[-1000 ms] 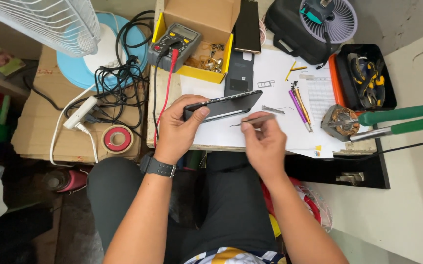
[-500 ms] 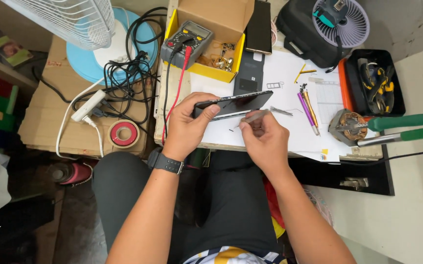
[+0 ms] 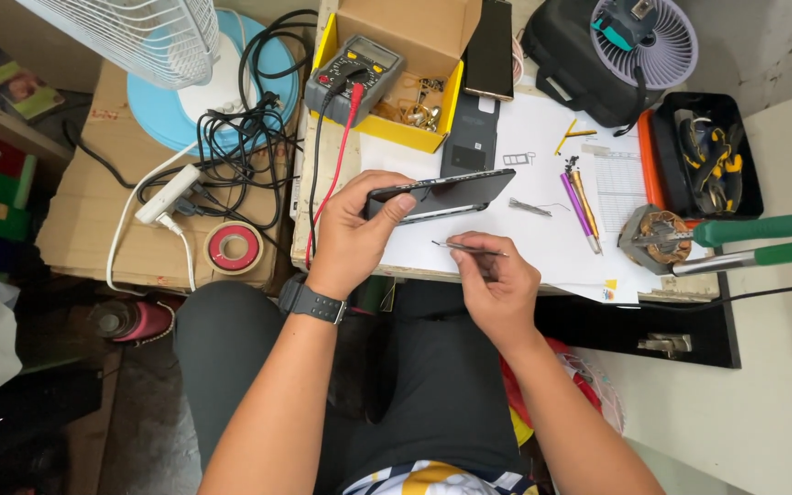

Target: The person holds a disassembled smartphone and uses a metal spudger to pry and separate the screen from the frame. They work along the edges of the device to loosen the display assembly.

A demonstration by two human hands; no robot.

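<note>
Gripping a dark smartphone (image 3: 439, 195) by its near end, the left hand (image 3: 356, 229) held it tilted on edge just above the white sheet (image 3: 542, 238) that covered the desk (image 3: 341, 261). A black watch (image 3: 311, 300) sat on that wrist. Just below the phone, the right hand (image 3: 497, 280) pinched a thin metal tool (image 3: 469, 247) between thumb and fingers, its tip pointing left, close under the phone's lower edge but apart from it. Beyond the phone lay a dark back cover (image 3: 469, 133), and past that a second black phone (image 3: 491, 48) beside an open cardboard box with a yellow rim (image 3: 411, 69). A grey multimeter (image 3: 356, 73) rested on the box's left edge, its red lead (image 3: 332, 174) running down toward the left hand. To the right of the phone lay small tweezers (image 3: 530, 208) and two pens (image 3: 582, 203), then a soldering stand (image 3: 657, 236) with green-handled irons (image 3: 762, 238). Left of the phone, off the desk, a red tape roll (image 3: 234, 247) and a white power strip (image 3: 169, 194) sat on cardboard.
</note>
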